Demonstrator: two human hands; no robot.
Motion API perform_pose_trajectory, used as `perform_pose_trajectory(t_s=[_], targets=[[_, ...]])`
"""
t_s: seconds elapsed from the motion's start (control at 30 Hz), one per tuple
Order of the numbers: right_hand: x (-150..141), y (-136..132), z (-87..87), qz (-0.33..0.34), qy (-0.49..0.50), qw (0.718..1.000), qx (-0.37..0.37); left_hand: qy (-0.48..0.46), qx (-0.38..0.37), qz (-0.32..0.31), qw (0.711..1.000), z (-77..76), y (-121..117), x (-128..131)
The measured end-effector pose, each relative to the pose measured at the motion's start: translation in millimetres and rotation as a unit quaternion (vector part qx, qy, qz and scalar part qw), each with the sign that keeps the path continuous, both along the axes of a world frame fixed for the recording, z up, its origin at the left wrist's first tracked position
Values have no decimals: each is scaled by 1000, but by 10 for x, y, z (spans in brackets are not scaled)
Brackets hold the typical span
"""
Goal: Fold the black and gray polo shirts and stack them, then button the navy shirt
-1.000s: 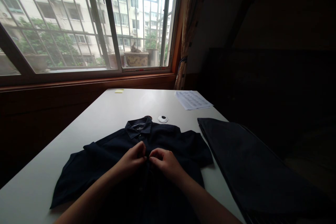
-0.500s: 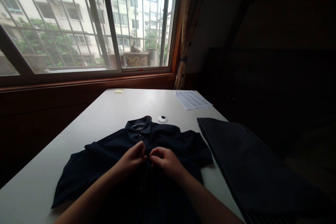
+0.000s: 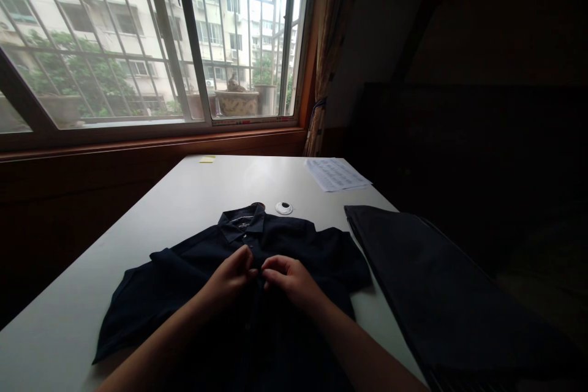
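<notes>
A dark navy short-sleeved shirt (image 3: 294,229) lies front up, its collar pointing toward the window. Both hands meet over its button placket, below the collar. My left hand (image 3: 236,272) is closed, pinching the shirt's front edge. Facing it, my right hand (image 3: 287,275) pinches the placket from the other side with thumb and forefinger. Whether a button sits between the fingertips is too small and dark to tell. Small buttons show on the placket just above the hands.
The shirt rests on a white table (image 3: 151,208). A folded dark cloth (image 3: 427,275) lies along the right edge. Beyond the collar is a round white-and-black disc (image 3: 284,208). Printed sheets (image 3: 337,174) and a yellow sticky note (image 3: 207,159) are at the far end, below the window.
Both hands stay at nearly the same spot on the placket, with only slight finger movement. The shirt's left sleeve edge in view has shifted very slightly.
</notes>
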State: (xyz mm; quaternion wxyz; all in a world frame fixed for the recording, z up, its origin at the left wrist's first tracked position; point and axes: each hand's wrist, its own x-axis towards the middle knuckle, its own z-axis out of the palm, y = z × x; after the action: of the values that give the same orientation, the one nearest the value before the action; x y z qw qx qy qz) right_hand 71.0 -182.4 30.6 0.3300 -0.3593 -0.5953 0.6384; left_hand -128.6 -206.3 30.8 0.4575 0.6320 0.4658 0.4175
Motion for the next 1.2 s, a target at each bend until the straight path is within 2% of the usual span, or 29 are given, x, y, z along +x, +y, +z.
perform_pose_trajectory(t_s=[0.5, 0.67, 1.0, 1.2], targets=[[-13, -33, 3, -13, 55, 995, -83, -10, -5, 1, 1000, 34, -13, 13], [-39, -43, 17, -20, 49, 996, -67, -25, -4, 2, 1000, 5, -12, 11], [-66, -63, -30, -42, 12, 998, 34, 6, -1, -2, 1000, 76, -19, 12], [-50, -56, -30, -42, 4, 998, 46, -5, -11, -4, 1000, 31, -18, 5]])
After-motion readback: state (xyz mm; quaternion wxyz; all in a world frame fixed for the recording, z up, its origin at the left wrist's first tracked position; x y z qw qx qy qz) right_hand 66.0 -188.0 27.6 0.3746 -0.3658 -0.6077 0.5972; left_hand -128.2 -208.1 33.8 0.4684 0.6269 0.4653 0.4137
